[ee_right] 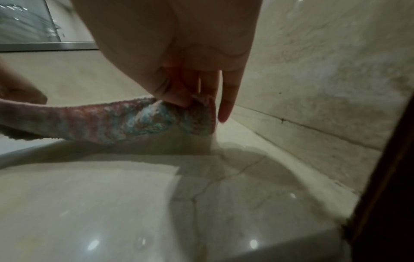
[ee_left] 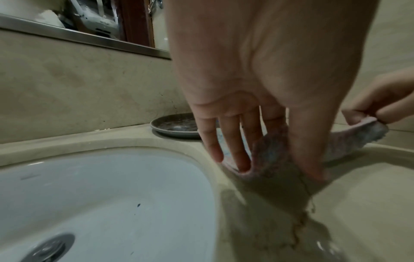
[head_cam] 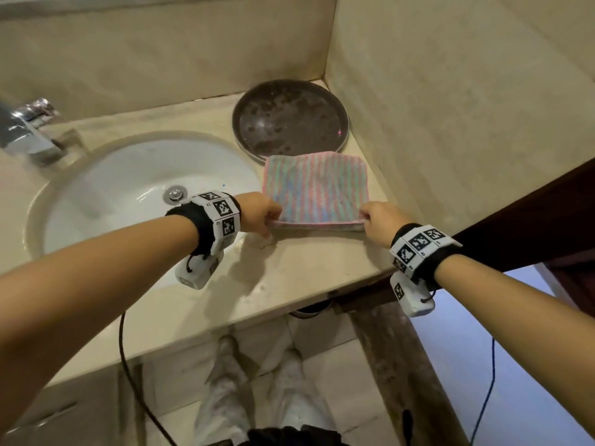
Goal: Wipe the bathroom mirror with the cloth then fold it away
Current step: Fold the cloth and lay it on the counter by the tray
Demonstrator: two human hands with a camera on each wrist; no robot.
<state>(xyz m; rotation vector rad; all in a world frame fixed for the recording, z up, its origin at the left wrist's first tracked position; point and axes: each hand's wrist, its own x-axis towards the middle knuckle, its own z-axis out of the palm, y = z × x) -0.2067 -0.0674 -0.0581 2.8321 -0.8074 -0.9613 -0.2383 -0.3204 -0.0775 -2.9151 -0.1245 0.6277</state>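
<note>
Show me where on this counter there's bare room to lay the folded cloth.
Bare counter runs along the front edge, between the sink and the right wall. The back corner is crowded: the dark plate fills it, with the cloth overlapping its near rim. Left hand and right hand pinch the cloth's near corners.

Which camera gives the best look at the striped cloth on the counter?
The head view: it shows the whole cloth spread on the counter, both near corners pinched. The left wrist view shows only a shaded bit behind the fingers; the right wrist view shows just the lifted near edge, blurred.
</note>
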